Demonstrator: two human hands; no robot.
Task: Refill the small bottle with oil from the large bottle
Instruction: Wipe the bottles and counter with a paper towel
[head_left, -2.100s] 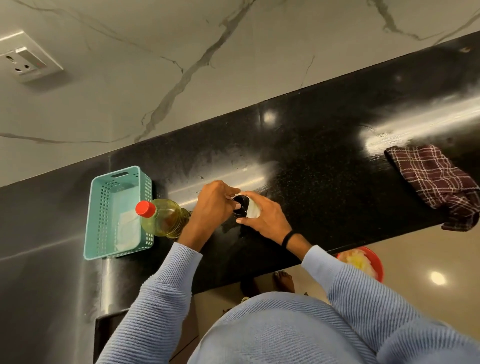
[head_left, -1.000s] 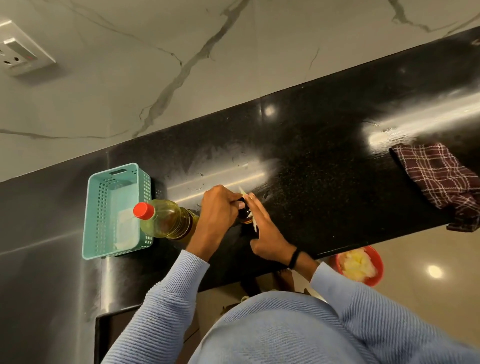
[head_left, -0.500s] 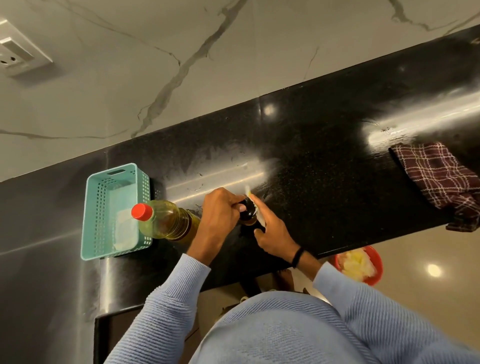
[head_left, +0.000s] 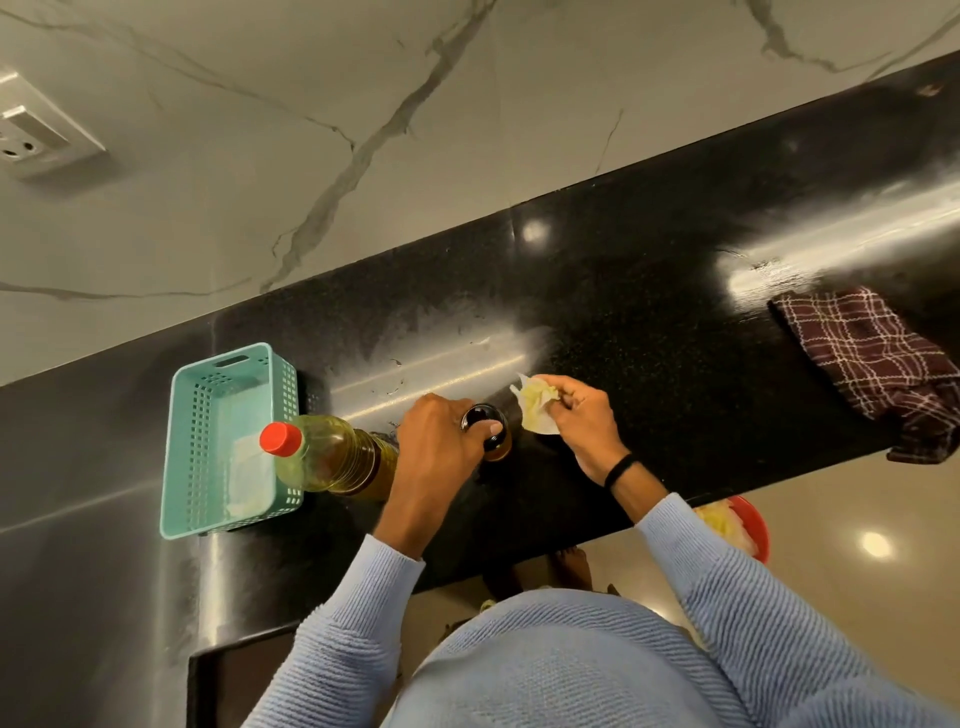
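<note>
The small bottle stands upright near the counter's front edge, cap up, with the left hand curled round it from the left, the large bottle upright just left of that hand, and the right hand pinching a tissue beside it.

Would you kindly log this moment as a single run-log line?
left hand: grips small bottle | right hand: holds crumpled, yellow-stained tissue beside it | large bottle: red cap on, next to basket
</note>
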